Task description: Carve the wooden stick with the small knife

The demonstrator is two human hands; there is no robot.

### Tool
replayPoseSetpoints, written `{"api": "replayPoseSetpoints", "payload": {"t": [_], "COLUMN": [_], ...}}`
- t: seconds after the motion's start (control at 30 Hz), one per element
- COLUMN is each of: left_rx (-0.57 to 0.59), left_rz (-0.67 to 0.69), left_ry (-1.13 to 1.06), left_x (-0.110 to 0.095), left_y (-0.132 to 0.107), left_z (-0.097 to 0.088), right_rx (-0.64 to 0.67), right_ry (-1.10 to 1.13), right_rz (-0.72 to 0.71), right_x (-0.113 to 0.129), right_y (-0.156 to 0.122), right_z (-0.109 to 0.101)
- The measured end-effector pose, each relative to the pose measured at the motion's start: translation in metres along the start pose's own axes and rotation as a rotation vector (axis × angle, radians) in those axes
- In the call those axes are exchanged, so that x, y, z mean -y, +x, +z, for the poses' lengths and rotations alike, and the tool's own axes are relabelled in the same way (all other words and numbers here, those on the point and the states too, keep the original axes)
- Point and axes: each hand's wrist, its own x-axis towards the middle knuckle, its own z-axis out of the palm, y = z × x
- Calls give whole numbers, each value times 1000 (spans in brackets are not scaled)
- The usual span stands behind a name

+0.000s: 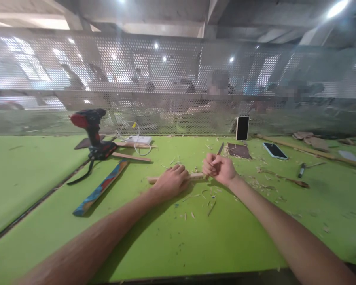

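Note:
A pale wooden stick (197, 176) lies flat on the green table, crossing in front of me. My left hand (172, 180) is closed over its middle and presses it down, hiding part of it. At the stick's right end my right hand (220, 169) is closed in a fist around a knife (221, 148). The knife's blade points up and away, while its handle is mostly hidden by the fingers. Thin curled wood shavings (212, 202) lie just in front of the stick.
A cordless drill (91, 132) stands at left, near a blue-and-red painted wooden strip (102, 188). A white power bank (139, 139) with cable lies behind. To the right are a standing phone (242, 128), a flat phone (275, 151), brown sandpaper (239, 151), a marker (302, 170) and a carved wooden spoon (284, 177). A perforated screen (175, 79) closes the back.

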Motion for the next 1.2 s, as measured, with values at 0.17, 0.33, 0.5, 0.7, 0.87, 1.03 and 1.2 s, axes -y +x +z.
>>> {"api": "replayPoseSetpoints", "payload": {"t": [0.17,0.33,0.5,0.7,0.87,1.03,1.2], "left_rx": [-4,-9,-13,2,-4,-3,-3], "left_rz": [13,6,2,-12,-4,-4,-19], "left_ry": [0,-19,-24,-25,-17,-30,-72], "left_x": [0,2,5,5,5,6,6], "left_y": [0,1,2,2,2,2,2], "left_z": [-1,4,9,8,7,10,11], "right_rx": [-4,38,10,-199,-261,-274,-276], "right_ry": [-9,45,109,98,-108,-179,-304], "right_rz": [6,-5,4,42,80,117,142], "right_x": [2,-1,-5,-9,-19,-28,-36], "right_y": [-1,-1,0,4,7,8,6], "right_z": [3,1,-1,-4,-10,-12,-8]}}
